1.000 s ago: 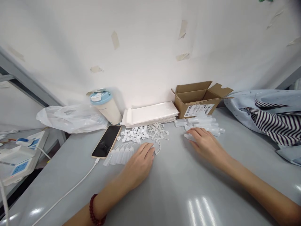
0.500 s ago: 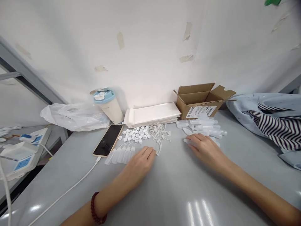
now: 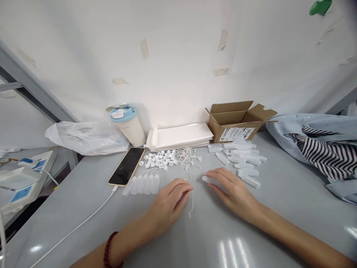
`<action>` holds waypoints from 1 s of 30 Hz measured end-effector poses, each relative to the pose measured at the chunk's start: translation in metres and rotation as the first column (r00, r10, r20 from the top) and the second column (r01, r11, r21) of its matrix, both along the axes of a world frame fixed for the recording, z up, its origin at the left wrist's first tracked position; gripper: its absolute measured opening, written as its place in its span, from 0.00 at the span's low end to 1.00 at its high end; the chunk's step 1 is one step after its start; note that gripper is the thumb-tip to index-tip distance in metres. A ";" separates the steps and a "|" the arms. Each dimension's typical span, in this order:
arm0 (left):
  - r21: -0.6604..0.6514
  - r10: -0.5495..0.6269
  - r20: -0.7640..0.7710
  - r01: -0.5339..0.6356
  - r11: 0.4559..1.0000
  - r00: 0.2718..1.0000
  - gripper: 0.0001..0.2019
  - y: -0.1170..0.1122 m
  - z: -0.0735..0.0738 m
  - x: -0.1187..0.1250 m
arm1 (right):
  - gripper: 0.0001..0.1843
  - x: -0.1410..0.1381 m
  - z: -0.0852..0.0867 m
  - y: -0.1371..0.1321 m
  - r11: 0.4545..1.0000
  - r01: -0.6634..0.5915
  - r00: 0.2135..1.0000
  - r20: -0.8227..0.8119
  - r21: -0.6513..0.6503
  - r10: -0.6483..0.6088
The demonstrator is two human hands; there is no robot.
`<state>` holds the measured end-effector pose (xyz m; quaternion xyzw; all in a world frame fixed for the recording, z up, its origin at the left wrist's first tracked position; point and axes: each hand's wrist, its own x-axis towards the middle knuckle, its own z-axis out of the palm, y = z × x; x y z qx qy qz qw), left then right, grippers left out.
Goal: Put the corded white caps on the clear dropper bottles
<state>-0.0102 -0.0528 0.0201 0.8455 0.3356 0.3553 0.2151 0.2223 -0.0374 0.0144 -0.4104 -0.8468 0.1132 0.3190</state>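
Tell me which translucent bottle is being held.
The bottle in the right hand; the others lie on the table, in the left-side row or the right-side group.

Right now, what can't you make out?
Head view:
Pinched part of white strap: hidden by left hand.
Rest of clear tube: covered by right hand.
Floor of cardboard box: behind its front wall.
Fine print on label: too small.
Striped cloth: cut off by right edge.
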 end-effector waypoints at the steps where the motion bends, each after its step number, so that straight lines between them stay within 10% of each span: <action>1: -0.122 -0.001 0.060 0.009 0.993 0.998 0.09 -0.003 0.003 0.002 | 0.13 -0.003 0.000 -0.003 1.000 -0.027 0.999 -0.031 -0.003 0.027; 6: -0.626 0.176 0.232 0.008 0.780 0.957 0.08 -0.009 0.012 0.008 | 0.15 -0.015 -0.002 -0.019 0.990 -0.143 0.985 -0.100 -0.018 0.141; 13: -0.778 0.293 0.198 -0.032 0.627 0.935 0.11 -0.008 0.012 0.010 | 0.17 -0.020 -0.005 -0.025 0.969 -0.218 0.969 -0.144 -0.114 0.201; 24: -0.802 0.254 0.237 0.042 0.595 0.938 0.07 -0.010 0.009 0.013 | 0.22 -0.021 -0.005 -0.029 0.938 -0.315 0.937 -0.206 -0.146 0.283; 30: -0.587 0.139 0.232 0.025 0.809 0.963 0.07 -0.016 0.007 0.014 | 0.19 -0.021 -0.002 -0.029 0.938 -0.299 0.930 -0.274 -0.173 0.246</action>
